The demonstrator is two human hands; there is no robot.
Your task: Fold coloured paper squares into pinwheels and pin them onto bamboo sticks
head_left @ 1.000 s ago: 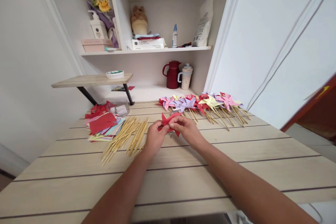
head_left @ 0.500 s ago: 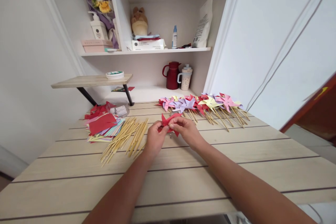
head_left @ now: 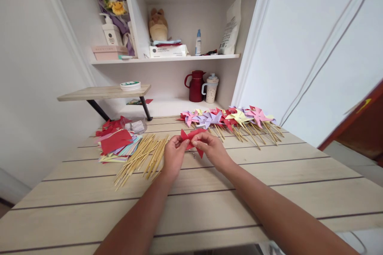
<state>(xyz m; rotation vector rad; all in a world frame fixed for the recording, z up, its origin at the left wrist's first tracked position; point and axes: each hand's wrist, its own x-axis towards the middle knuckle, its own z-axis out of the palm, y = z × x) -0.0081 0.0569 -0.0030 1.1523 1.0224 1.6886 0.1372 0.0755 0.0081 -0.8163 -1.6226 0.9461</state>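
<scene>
A red paper pinwheel with pointed vanes is held between both hands, a little above the table. My left hand pinches its left side with thumb and fingers. My right hand grips it near the middle, thumb and forefinger together. Whatever small part lies under the fingertips is hidden. Tiny shiny bits lie on the table just below the pinwheel. Thin wooden sticks are spread in a loose pile to the left of my left hand.
Finished pinwheels on sticks lie at the back right. Coloured paper sheets and a clear plastic box are at the left. A small raised shelf stands behind them. A red jug and a cup stand at the back.
My left hand has shifted slightly left, and its fingers have changed their hold. More of the red pinwheel's vanes show between the hands. The right hand has hardly moved.
</scene>
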